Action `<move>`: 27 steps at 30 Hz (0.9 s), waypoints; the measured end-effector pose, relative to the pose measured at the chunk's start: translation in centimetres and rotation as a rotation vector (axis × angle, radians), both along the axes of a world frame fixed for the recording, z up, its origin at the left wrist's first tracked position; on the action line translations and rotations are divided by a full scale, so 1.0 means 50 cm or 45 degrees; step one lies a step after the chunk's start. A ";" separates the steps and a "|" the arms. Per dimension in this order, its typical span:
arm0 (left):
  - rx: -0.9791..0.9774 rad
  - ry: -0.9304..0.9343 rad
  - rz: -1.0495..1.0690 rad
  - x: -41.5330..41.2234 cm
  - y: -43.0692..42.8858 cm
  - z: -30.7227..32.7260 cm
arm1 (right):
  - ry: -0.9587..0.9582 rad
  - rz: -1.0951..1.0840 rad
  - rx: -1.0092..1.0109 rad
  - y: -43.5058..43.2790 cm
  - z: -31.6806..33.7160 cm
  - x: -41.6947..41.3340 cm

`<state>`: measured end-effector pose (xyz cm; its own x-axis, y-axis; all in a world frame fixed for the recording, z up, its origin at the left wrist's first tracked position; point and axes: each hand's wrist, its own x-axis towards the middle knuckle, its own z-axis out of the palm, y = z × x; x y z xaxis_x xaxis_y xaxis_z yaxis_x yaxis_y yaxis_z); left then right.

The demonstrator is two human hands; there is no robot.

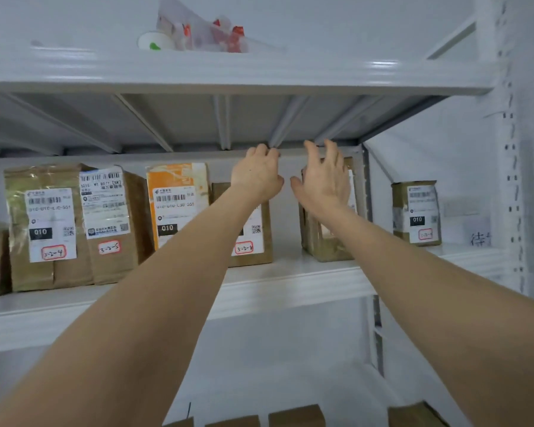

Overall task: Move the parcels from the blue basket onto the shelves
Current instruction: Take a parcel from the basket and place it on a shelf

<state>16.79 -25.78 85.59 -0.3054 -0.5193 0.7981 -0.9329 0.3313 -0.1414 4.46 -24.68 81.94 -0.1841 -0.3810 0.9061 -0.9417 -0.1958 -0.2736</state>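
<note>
At the middle shelf (290, 282), the right hand (324, 183) is open, fingers spread, before a standing brown parcel (324, 245). The left hand (256, 177) curls, its grip unclear. Placing seems nearly done; the next move needs the basket, unseen here.

Seen high in view, a clear plastic bag (204, 32) holds red-and-white items, with a white roll (151, 41) marked by a green spot just beside it on the left. At far right, a handwritten paper note (479, 237) sits low against the white wall (420, 155).

parcels (111, 223) on shelf (290, 278), side by side
</note>
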 end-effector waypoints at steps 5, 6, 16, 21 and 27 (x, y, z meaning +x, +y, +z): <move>0.227 0.200 -0.122 -0.106 0.013 -0.023 | -0.338 0.093 0.161 0.010 -0.020 -0.128; 0.273 0.254 -0.143 -0.125 0.015 -0.027 | -0.400 0.132 0.210 0.008 -0.029 -0.148; 0.552 0.618 -0.226 -0.209 -0.004 -0.055 | -0.598 0.458 0.502 -0.017 -0.071 -0.207; 0.494 0.742 -0.277 -0.168 0.002 -0.040 | -0.618 0.483 0.405 -0.021 -0.069 -0.158; 0.316 0.522 -0.150 -0.071 0.004 -0.021 | -0.518 0.422 0.382 -0.011 -0.069 -0.080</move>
